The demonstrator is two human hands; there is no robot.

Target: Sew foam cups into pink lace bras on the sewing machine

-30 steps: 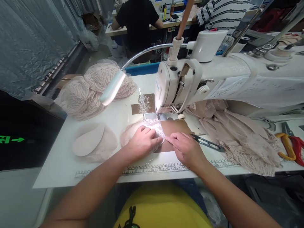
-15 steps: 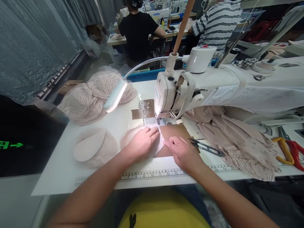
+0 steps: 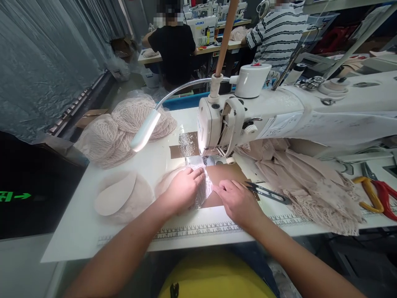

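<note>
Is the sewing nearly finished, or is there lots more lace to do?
Partway, it seems. In hand: the left hand presses a lace piece flat and the right hand touches its edge, right by the needle of the sewing machine. Possibly done: the lace heap right of the machine. Probably left: the lace pile and foam pads on the left. Which heap is finished cannot be told for sure.
</note>
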